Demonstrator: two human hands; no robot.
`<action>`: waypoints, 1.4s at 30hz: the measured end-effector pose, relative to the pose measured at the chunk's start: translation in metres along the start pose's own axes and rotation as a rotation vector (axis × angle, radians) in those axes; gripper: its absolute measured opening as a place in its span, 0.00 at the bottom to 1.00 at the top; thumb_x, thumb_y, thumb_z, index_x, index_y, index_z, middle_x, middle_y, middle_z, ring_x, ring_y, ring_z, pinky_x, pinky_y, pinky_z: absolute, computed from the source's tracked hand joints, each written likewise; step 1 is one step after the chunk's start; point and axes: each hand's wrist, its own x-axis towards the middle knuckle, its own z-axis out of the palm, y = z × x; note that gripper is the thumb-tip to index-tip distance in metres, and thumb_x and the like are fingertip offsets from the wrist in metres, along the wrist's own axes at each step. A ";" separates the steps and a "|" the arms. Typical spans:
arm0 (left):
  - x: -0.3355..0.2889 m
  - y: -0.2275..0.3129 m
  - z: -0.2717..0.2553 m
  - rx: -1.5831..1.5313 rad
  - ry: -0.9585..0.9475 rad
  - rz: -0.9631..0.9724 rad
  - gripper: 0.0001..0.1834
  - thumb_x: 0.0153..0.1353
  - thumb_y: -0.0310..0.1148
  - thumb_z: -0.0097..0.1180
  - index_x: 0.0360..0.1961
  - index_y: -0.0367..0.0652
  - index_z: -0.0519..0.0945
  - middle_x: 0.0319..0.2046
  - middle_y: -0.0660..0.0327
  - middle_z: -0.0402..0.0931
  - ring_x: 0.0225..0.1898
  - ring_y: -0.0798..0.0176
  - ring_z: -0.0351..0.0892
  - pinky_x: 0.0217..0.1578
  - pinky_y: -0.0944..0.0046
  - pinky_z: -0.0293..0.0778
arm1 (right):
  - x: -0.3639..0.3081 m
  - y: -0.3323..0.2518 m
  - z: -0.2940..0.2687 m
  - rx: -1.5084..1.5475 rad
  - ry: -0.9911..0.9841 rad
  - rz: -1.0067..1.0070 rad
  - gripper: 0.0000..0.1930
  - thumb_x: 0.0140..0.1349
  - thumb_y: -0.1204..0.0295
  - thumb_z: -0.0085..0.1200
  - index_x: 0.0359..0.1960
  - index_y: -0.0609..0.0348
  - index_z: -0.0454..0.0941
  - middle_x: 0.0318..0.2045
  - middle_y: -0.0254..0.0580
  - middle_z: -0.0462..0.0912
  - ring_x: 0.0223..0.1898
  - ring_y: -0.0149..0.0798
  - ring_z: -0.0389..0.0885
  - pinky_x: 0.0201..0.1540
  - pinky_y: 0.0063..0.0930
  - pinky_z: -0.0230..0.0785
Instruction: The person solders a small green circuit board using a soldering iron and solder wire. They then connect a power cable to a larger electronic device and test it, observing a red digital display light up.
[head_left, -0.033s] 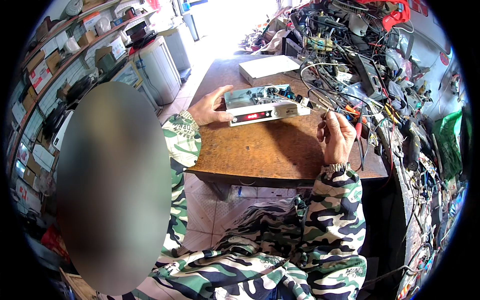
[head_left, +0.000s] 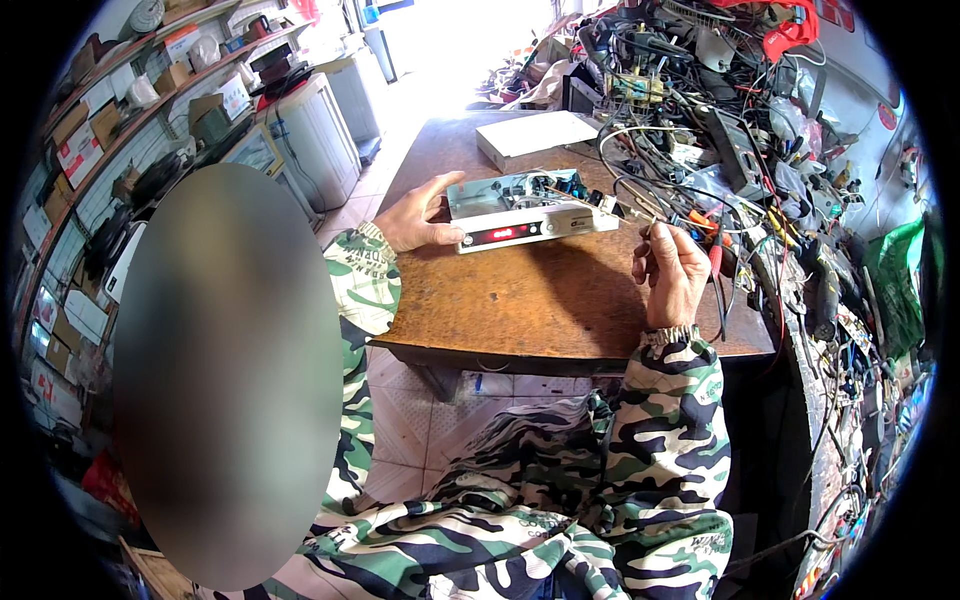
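An opened set-top box [head_left: 520, 225] with a white front panel and a lit red display rests on the brown wooden table [head_left: 500, 300]. Its top is off, so a circuit board and wires show inside. My left hand [head_left: 418, 218] grips its left end, thumb at the front corner and fingers behind. Right of the box, my right hand [head_left: 674, 275] is raised with thumb and fingertips pinched together. A thin thing seems to stick out of that pinch toward the box's right end, too small to name.
A flat white cover [head_left: 537, 136] lies at the table's back. Tangled cables and electronic parts [head_left: 690, 130] heap along the right side. A red-handled tool [head_left: 716, 262] is close to my right hand. Shelves with boxes [head_left: 85, 150] line the left wall. A blurred oval hides the lower left.
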 end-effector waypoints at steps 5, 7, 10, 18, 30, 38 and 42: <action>0.002 0.000 0.001 -0.016 -0.007 -0.008 0.64 0.50 0.50 0.75 0.77 0.31 0.48 0.74 0.38 0.50 0.79 0.41 0.45 0.78 0.45 0.41 | 0.002 0.003 -0.001 0.033 0.015 -0.009 0.13 0.74 0.66 0.57 0.37 0.66 0.82 0.25 0.37 0.81 0.21 0.27 0.75 0.23 0.20 0.64; 0.002 -0.004 0.000 0.002 0.003 -0.008 0.64 0.50 0.51 0.76 0.77 0.31 0.48 0.74 0.38 0.50 0.79 0.41 0.45 0.78 0.45 0.41 | 0.001 0.002 0.000 0.027 0.015 -0.004 0.13 0.74 0.66 0.57 0.37 0.66 0.82 0.25 0.37 0.81 0.21 0.27 0.75 0.23 0.20 0.64; 0.002 -0.003 0.002 -0.036 -0.003 -0.003 0.64 0.50 0.51 0.76 0.77 0.31 0.48 0.74 0.38 0.51 0.78 0.41 0.46 0.78 0.45 0.42 | 0.001 0.002 0.000 0.026 0.032 0.003 0.13 0.74 0.65 0.56 0.37 0.66 0.82 0.25 0.37 0.81 0.21 0.27 0.75 0.23 0.20 0.64; 0.001 -0.001 0.003 -0.056 0.003 -0.006 0.65 0.48 0.52 0.77 0.76 0.31 0.48 0.73 0.37 0.51 0.78 0.40 0.47 0.78 0.46 0.41 | 0.000 -0.002 0.000 -0.022 0.013 0.000 0.13 0.74 0.65 0.56 0.38 0.66 0.82 0.26 0.37 0.81 0.21 0.27 0.75 0.23 0.20 0.64; 0.004 -0.011 -0.002 -0.012 -0.011 0.004 0.66 0.48 0.54 0.76 0.76 0.31 0.49 0.73 0.35 0.50 0.78 0.37 0.44 0.78 0.43 0.40 | 0.001 0.001 -0.002 0.012 0.014 -0.005 0.13 0.74 0.66 0.57 0.38 0.65 0.83 0.25 0.37 0.81 0.21 0.27 0.76 0.24 0.20 0.64; 0.002 -0.007 0.001 -0.040 -0.013 0.001 0.66 0.48 0.52 0.76 0.76 0.31 0.49 0.73 0.35 0.50 0.78 0.38 0.44 0.78 0.43 0.39 | 0.000 0.000 -0.001 -0.013 0.021 -0.016 0.13 0.73 0.66 0.57 0.38 0.66 0.83 0.25 0.37 0.81 0.21 0.27 0.75 0.23 0.21 0.64; 0.003 -0.006 0.002 -0.039 -0.013 -0.010 0.66 0.47 0.52 0.77 0.76 0.31 0.49 0.73 0.35 0.51 0.78 0.38 0.45 0.78 0.43 0.39 | 0.001 0.002 -0.003 0.003 0.018 -0.007 0.13 0.73 0.66 0.57 0.38 0.66 0.83 0.25 0.37 0.81 0.21 0.27 0.75 0.23 0.21 0.64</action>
